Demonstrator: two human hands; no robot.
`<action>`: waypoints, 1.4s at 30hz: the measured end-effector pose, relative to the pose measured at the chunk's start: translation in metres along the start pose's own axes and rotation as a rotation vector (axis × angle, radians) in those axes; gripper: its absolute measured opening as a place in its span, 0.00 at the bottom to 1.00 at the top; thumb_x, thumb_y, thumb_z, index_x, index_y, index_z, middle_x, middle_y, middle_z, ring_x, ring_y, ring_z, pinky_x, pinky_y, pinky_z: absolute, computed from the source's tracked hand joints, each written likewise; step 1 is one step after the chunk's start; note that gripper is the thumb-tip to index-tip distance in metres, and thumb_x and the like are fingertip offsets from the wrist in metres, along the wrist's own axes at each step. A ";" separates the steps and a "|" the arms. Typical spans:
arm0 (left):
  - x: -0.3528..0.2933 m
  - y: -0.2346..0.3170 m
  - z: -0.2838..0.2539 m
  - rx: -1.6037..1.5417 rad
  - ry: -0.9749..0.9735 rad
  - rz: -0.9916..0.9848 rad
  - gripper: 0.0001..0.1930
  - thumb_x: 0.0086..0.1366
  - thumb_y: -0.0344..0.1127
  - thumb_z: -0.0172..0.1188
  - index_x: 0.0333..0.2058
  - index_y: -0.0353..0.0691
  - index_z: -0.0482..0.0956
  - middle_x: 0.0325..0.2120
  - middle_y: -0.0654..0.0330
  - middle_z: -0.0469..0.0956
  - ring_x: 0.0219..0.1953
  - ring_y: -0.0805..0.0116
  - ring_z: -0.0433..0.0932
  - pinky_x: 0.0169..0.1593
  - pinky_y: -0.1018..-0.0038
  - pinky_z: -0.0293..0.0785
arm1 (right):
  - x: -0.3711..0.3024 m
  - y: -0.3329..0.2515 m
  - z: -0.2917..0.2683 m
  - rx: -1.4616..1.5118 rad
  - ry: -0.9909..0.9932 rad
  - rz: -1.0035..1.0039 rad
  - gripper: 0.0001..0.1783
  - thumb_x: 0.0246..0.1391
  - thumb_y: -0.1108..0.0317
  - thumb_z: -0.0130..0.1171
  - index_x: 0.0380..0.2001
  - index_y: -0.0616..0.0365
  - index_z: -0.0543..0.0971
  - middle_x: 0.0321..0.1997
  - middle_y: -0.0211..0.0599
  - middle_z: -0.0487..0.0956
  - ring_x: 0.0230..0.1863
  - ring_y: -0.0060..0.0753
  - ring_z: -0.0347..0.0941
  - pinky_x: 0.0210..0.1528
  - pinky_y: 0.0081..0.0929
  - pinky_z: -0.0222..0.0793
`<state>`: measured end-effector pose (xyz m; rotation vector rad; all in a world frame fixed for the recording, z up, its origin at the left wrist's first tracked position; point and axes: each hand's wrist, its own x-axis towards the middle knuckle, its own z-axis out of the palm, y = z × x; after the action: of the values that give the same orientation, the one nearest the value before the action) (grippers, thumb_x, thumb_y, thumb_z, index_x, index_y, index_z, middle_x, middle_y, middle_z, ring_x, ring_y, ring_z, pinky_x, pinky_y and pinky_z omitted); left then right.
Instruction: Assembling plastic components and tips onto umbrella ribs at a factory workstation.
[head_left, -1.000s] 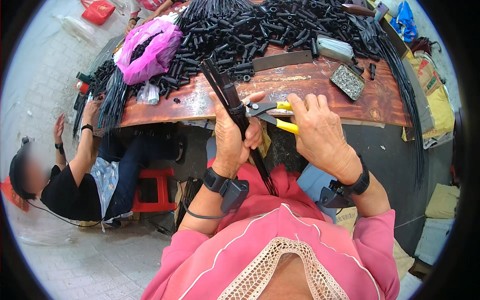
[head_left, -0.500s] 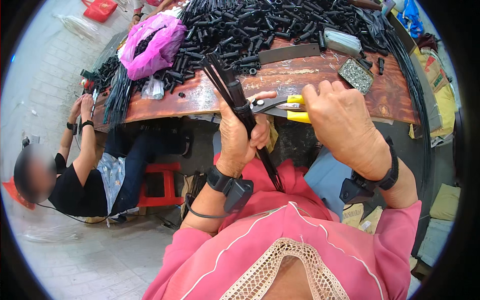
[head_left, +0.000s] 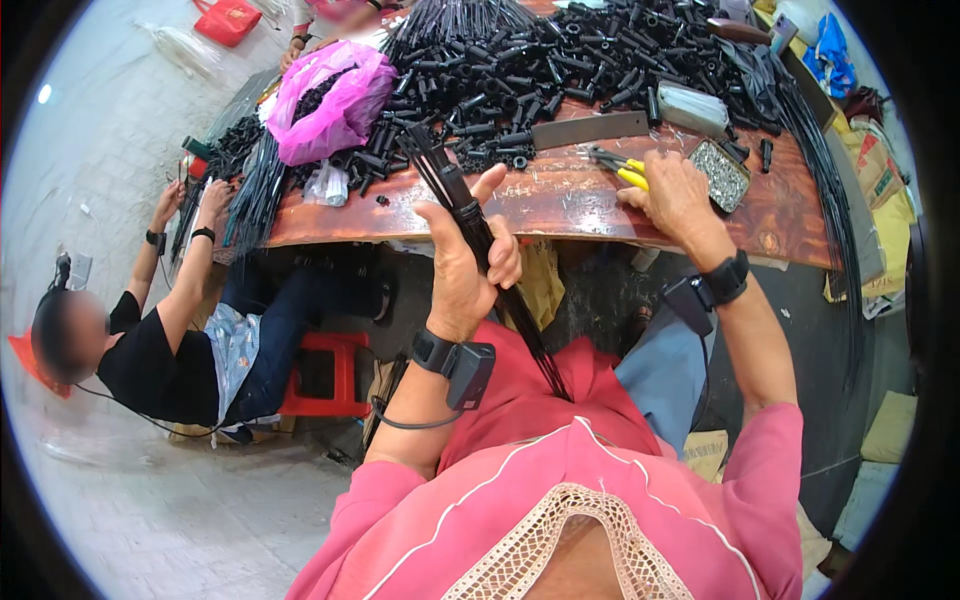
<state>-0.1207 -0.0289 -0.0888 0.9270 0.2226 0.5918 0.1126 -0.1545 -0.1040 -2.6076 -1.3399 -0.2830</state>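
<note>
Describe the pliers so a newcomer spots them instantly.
Find the reddish wooden table. Just below its flat grey bar, the right hand holds the pliers. Yellow handles set them apart from the black parts heaped beyond.

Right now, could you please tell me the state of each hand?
Left hand: fingers curled around a bundle of thin black rods.
Right hand: closed, holding pliers by their yellow handles.
</note>
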 end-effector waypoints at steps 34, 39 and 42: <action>-0.026 0.087 -0.026 -0.514 0.081 0.321 0.16 0.70 0.49 0.54 0.43 0.44 0.81 0.11 0.76 0.51 0.11 0.83 0.49 0.18 0.79 0.48 | -0.132 -0.129 0.015 1.588 -0.619 -0.362 0.41 0.51 0.78 0.60 0.68 0.55 0.58 0.57 0.46 0.73 0.41 0.30 0.79 0.38 0.19 0.74; -0.024 -0.003 0.006 -0.681 0.169 -0.028 0.21 0.68 0.56 0.53 0.49 0.47 0.75 0.17 0.69 0.67 0.22 0.72 0.68 0.37 0.69 0.71 | -0.124 -0.117 -0.028 1.876 0.141 -0.273 0.21 0.56 0.67 0.64 0.51 0.64 0.75 0.48 0.47 0.77 0.38 0.29 0.79 0.37 0.19 0.76; -0.054 -0.019 0.029 -0.510 -0.095 -0.204 0.31 0.66 0.61 0.52 0.53 0.37 0.72 0.37 0.55 0.79 0.41 0.60 0.78 0.54 0.54 0.72 | -0.123 -0.083 -0.047 1.705 0.095 -0.243 0.13 0.58 0.65 0.61 0.35 0.67 0.81 0.42 0.45 0.79 0.33 0.25 0.79 0.28 0.18 0.75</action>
<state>-0.1454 -0.0884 -0.0907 0.4302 0.0713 0.3866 -0.0291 -0.2151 -0.0830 -0.9833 -1.0037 0.5061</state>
